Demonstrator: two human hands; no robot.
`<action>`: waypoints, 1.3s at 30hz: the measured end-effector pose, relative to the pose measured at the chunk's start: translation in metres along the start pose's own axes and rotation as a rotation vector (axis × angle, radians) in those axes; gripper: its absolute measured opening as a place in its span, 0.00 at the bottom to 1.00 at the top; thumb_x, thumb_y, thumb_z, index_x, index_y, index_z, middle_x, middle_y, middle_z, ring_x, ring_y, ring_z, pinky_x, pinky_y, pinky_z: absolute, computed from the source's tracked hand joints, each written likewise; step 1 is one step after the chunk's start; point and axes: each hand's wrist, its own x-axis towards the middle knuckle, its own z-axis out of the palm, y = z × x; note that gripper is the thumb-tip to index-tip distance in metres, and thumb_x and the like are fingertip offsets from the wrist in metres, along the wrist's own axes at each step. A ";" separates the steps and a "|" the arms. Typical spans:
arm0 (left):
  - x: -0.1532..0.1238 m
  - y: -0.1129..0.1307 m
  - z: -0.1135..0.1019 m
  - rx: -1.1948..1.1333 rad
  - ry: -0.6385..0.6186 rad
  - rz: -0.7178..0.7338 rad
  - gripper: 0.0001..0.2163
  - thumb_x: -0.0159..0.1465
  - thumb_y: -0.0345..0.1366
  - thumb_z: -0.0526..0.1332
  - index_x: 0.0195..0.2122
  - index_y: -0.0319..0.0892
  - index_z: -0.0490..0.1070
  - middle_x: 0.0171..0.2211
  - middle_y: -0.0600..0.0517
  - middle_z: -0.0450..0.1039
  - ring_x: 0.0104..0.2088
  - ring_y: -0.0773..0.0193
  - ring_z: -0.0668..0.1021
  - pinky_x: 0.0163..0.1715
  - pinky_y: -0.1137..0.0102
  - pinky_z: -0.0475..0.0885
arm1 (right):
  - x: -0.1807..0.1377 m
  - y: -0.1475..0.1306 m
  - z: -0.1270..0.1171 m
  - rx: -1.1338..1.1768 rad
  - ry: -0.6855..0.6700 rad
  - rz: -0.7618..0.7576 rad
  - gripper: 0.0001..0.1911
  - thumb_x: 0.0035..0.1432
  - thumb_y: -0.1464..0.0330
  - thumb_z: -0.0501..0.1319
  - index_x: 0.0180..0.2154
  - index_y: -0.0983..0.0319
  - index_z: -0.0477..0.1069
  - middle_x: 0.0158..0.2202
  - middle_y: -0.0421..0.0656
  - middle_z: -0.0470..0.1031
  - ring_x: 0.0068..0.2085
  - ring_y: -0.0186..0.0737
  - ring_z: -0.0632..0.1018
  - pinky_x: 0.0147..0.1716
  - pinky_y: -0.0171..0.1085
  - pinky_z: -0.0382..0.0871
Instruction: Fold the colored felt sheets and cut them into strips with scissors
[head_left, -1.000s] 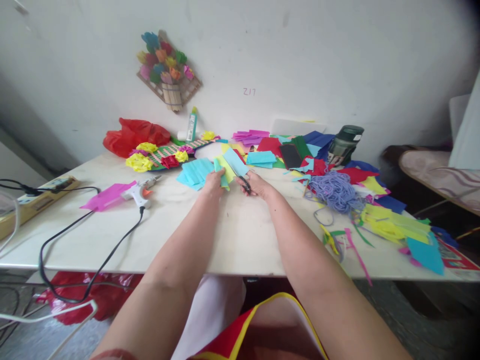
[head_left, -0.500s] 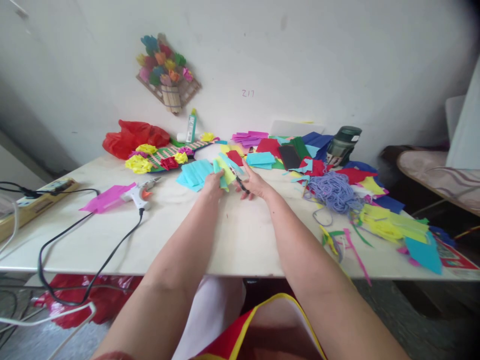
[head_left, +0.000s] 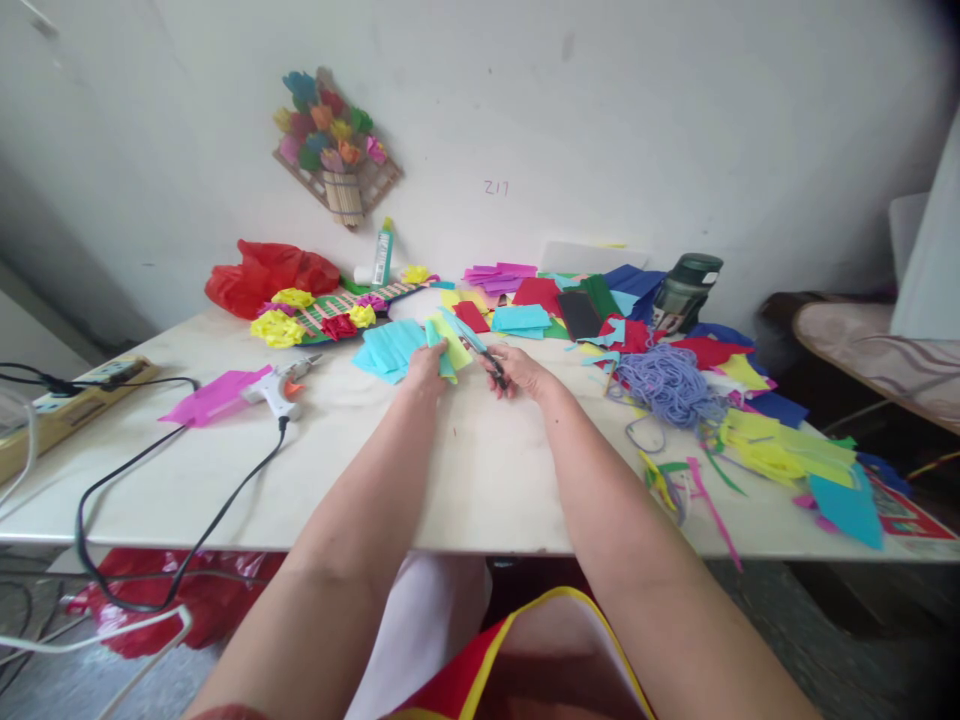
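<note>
My left hand (head_left: 427, 366) is closed on a small stack of crepe paper, a yellow piece (head_left: 457, 352) with a light blue one against it. Fanned light blue paper pieces (head_left: 388, 348) lie just left of those fingers. In my right hand (head_left: 517, 370) are scissors (head_left: 484, 352), gripped by their dark handles. Their blades point up and left, at the right edge of the yellow paper; whether they touch it I cannot tell. Behind the blades lie a red paper piece (head_left: 471, 317) and a light blue paper stack (head_left: 520, 321).
A glue gun (head_left: 279, 393) with its black cord lies left, near a power strip (head_left: 90, 390). Behind stands a craft board with paper flowers (head_left: 330, 312). Purple yarn (head_left: 671, 382), paper scraps (head_left: 787, 447) and a dark bottle (head_left: 686, 290) are at right.
My right hand has drawn slightly right, and its fingers have closed in around the scissors' handles. More of the blades now shows. My left hand and its paper have hardly moved.
</note>
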 end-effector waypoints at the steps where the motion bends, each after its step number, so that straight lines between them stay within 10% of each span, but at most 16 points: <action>1: 0.001 0.000 0.000 -0.003 -0.016 -0.001 0.07 0.57 0.23 0.57 0.36 0.34 0.72 0.22 0.49 0.74 0.27 0.62 0.79 0.33 0.68 0.76 | 0.000 0.000 -0.001 0.018 -0.012 0.008 0.17 0.56 0.58 0.58 0.42 0.62 0.67 0.16 0.35 0.70 0.14 0.31 0.72 0.08 0.25 0.55; 39: 0.005 -0.001 -0.004 0.078 0.064 0.022 0.04 0.54 0.23 0.61 0.27 0.37 0.71 0.23 0.50 0.74 0.25 0.63 0.78 0.34 0.67 0.76 | -0.017 -0.004 -0.032 0.076 -0.206 0.034 0.15 0.56 0.58 0.53 0.25 0.62 0.61 0.15 0.40 0.71 0.12 0.32 0.69 0.07 0.28 0.55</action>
